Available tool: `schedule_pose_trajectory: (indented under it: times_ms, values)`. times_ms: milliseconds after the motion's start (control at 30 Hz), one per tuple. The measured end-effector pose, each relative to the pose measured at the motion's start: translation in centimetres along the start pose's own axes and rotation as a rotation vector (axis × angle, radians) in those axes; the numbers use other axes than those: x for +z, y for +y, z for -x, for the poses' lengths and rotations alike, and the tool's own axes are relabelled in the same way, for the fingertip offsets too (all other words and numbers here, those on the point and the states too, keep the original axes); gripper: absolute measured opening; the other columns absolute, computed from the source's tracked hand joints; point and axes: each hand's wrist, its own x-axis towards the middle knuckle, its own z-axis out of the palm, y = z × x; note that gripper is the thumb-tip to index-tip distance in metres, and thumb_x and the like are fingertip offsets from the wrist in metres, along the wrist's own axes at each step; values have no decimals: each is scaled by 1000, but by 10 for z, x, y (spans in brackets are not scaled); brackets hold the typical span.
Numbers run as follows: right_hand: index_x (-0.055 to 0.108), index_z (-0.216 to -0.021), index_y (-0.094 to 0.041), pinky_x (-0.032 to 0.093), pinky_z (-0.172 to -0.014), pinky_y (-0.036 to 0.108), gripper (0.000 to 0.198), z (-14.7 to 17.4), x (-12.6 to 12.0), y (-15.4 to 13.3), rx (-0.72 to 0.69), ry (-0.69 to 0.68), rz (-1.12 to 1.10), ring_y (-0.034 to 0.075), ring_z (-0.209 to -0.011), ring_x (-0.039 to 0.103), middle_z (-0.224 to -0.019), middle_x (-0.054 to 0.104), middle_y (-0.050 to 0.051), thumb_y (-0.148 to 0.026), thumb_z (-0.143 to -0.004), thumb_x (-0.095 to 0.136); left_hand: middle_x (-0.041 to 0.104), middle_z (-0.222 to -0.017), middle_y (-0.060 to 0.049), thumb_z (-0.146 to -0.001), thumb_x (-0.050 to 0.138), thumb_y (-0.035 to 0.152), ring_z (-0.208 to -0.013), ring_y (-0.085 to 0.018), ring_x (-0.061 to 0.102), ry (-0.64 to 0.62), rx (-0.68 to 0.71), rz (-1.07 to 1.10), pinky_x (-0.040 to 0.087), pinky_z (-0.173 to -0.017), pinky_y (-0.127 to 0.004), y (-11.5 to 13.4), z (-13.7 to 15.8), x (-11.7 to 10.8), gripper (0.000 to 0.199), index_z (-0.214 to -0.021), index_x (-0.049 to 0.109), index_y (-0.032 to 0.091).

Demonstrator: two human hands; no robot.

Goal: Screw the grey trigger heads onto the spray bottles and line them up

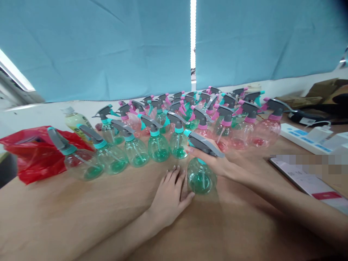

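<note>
In the head view, my right hand (209, 157) is closed around the neck of a green spray bottle (202, 179), just below its grey trigger head with a turquoise collar. The bottle stands upright at the front. My left hand (171, 194) lies flat on the wooden table (114, 217), fingers outstretched, its thumb close to the bottle's base. Beyond it is a row of clear green spray bottles, among them one (159, 148) straight ahead. Pink spray bottles (265, 130) with pink collars stand to the right and behind. The right fingertips are partly hidden by the spray head.
A red plastic bag (40, 156) and a pale yellow-green bottle (77, 123) are at the left. On the right lie a white power strip (301, 136) with plugs and a phone-like flat device (307, 181). A blue curtain (122, 50) hangs behind.
</note>
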Motion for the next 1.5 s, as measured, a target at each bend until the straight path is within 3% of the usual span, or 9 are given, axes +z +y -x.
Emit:
schedule_pose_trajectory:
  times_ms: [133, 233, 433, 633, 833, 1000, 1333, 1500]
  values:
    - [57, -83, -26, 49, -64, 32, 13, 1, 0, -1, 7, -10, -41, 15, -66, 55, -77, 61, -1, -38, -82, 63, 47, -141, -21, -91, 53, 46, -132, -36, 40, 6, -4, 13, 35, -106, -55, 0, 0, -1, 56, -132, 47, 9]
    - [59, -94, -27, 51, -70, 33, 15, 3, 0, 5, 9, 4, -59, 16, -73, 59, -87, 65, -1, -34, -82, 65, 47, -140, -21, -91, 53, 45, -133, -36, 40, 1, -9, 21, 34, -107, -54, 1, 1, -1, 56, -132, 47, 8]
    - [60, -92, -25, 47, -68, 31, 15, 6, 2, 20, -3, 6, -40, 15, -71, 57, -78, 62, -1, -37, -83, 64, 47, -140, -20, -92, 52, 46, -132, -36, 41, 22, -4, 32, 36, -105, -55, 1, 1, -1, 54, -133, 47, 11]
    - [58, -82, -23, 41, -59, 27, 14, 7, 2, 19, -28, 76, 24, 11, -61, 47, -69, 54, -4, -36, -81, 64, 47, -141, -19, -89, 56, 46, -132, -36, 40, -4, 0, 33, 35, -106, -55, 0, 0, -1, 56, -132, 47, 11]
    - [56, -85, -24, 38, -56, 28, 11, 7, 2, 20, -52, 42, 30, 12, -60, 45, -67, 51, -4, -33, -83, 62, 47, -141, -17, -86, 59, 48, -131, -37, 40, 18, 19, 49, 36, -104, -57, 0, 0, -3, 58, -132, 47, 16]
    - [51, -75, -23, 32, -52, 26, 16, 7, 1, 21, -55, 51, 38, 11, -56, 36, -61, 41, -6, -33, -82, 61, 48, -140, -17, -86, 60, 47, -131, -37, 40, 2, 11, 48, 36, -103, -57, 0, 0, -4, 55, -131, 49, 16]
    - [60, -92, -23, 35, -58, 28, 13, 8, 3, 22, -51, 69, 47, 11, -60, 40, -67, 47, -5, -33, -83, 62, 42, -142, -21, -85, 61, 48, -131, -37, 38, -32, -19, 144, 34, -105, -56, 2, 3, -8, 67, -136, 41, 11]
    - [62, -94, -23, 35, -57, 27, 17, 8, 4, 22, -46, 85, 33, 11, -59, 41, -67, 50, -5, -36, -83, 63, 40, -142, -20, -84, 62, 45, -132, -35, 38, 43, -21, 218, 34, -106, -54, 1, 4, -6, 74, -142, 30, 12]
